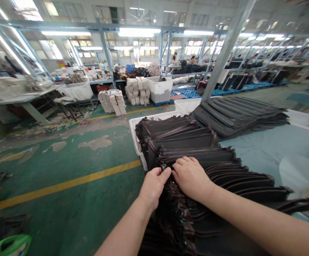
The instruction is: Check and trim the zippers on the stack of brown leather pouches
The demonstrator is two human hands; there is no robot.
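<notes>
Dark fabric panels with brown-edged borders stand packed in rows in front of me. At the left end of these rows, my left hand pinches the corner of a black panel between thumb and fingers. Close beside it, my right hand rests over the tops of the panels, its fingers curled down onto their edges. What lies under the right fingertips is hidden. A flat stack of dark grey sheets lies beyond the rows, at the back right.
White plastic bins show their rims around the panels. A yellow floor line crosses the green floor at left. Stacked white bundles and a white tub stand farther back. A metal post rises behind the sheets. A green container is at lower left.
</notes>
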